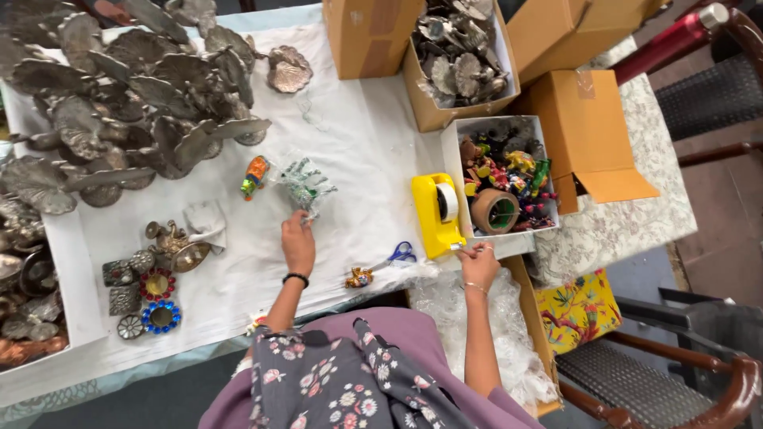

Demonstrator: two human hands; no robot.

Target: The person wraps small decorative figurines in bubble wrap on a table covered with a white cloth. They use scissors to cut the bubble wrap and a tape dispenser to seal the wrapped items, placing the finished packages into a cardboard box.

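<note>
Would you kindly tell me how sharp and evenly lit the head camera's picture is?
Head view: soft, even light, faint shadows; the left hand and clear wrapped packet are slightly motion-blurred, the right hand at the yellow tape dispenser too; wide-angle bending tilts the table edges.

Two hands: left hand [298, 242], right hand [478, 264]. One yellow tape dispenser [436, 214]. One brown tape roll [494, 210]. One pair of blue-handled scissors [395, 256]. Four cardboard boxes far right.
</note>
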